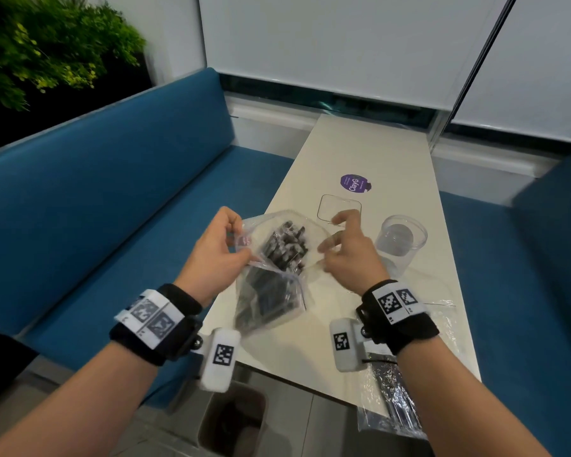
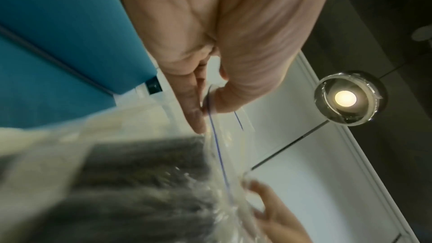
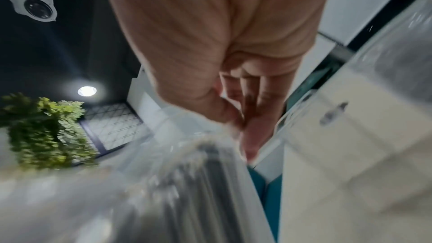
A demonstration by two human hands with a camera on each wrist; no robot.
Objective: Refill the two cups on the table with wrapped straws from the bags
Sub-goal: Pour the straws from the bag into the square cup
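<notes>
We hold a clear zip bag (image 1: 271,275) of dark wrapped straws (image 1: 285,247) above the near left part of the white table (image 1: 370,159), its mouth pulled wide between our hands. Our left hand (image 1: 215,255) pinches the left lip of the bag between thumb and fingers; the left wrist view shows the blue seal line (image 2: 216,143) running out from under that pinch. Our right hand (image 1: 350,255) is at the right lip with fingers curled, and the right wrist view shows thumb and fingertips closed on the plastic there. A round clear cup (image 1: 399,240) stands upright near the right edge of the table, just beyond our right hand and apart from it. A square clear cup (image 1: 339,209) sits behind the bag toward the middle, partly hidden by our fingers. A second bag (image 1: 393,400) of straws lies at the near right corner, overhanging the near edge under our right wrist. The far half of the table lies open apart from a purple sticker (image 1: 355,183). Blue bench seating (image 1: 112,179) runs close along the left edge.
</notes>
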